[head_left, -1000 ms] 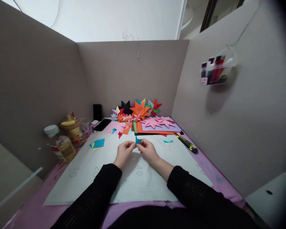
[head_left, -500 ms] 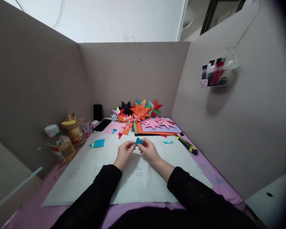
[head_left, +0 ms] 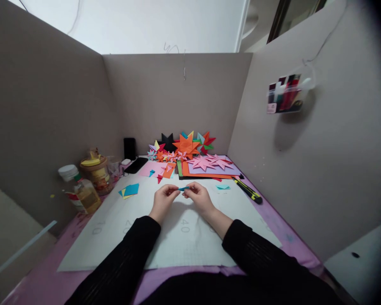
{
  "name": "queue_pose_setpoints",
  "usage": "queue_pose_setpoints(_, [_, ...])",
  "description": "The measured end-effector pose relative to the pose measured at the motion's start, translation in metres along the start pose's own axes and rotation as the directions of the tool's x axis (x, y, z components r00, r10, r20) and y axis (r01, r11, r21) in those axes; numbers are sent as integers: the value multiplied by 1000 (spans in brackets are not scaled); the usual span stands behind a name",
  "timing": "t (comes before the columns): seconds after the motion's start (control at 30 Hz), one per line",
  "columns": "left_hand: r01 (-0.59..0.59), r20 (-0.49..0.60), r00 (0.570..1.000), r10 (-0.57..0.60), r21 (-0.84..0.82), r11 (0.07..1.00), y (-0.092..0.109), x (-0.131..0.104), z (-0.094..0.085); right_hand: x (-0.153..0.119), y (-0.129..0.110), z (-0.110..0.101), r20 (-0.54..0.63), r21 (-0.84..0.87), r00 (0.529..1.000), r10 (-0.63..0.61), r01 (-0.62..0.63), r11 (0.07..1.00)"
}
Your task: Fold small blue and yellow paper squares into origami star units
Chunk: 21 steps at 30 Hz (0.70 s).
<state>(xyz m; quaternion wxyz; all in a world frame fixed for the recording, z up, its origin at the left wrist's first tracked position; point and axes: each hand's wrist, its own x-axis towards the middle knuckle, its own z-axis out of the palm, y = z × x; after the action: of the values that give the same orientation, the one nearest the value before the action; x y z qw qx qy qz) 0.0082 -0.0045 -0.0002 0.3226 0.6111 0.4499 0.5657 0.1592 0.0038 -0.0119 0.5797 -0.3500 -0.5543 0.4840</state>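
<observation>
Near centre frame, the left hand (head_left: 162, 200) and right hand (head_left: 201, 200), pinched closed, are holding blue paper (head_left: 183, 189) that is showing thinner than a moment ago, probably tilting mid-fold.

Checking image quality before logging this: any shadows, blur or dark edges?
Head view: a soft shadow falls on the white sheet below the left hand and right hand; head view, right: black edge, and a blurry hanging holder shadowing the grey wall; head view, centre: blue paper too small to show its folds.
</observation>
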Motion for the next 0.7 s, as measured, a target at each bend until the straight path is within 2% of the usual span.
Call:
queue_pose_setpoints(0.17, [-230, -14, 973, 232, 100, 968, 8, -5, -2, -2, -3, 1, 25, 55, 998, 57, -58, 997])
queue_pose_setpoints(0.37, [-304, 16, 952, 306, 147, 941, 9, -6, -4, -3, -3, 2, 63, 97, 995, 78, -84, 992])
queue_pose_setpoints(0.53, [-282, 30, 959, 280, 144, 949, 9, -5, -4, -4, -6, 2, 85, 74, 994, 71, -77, 994])
queue_pose_setpoints(0.7, [-144, 29, 989, 142, 78, 987, 7, -3, -3, -6, -9, 3, 68, -16, 998, 12, -11, 1000])
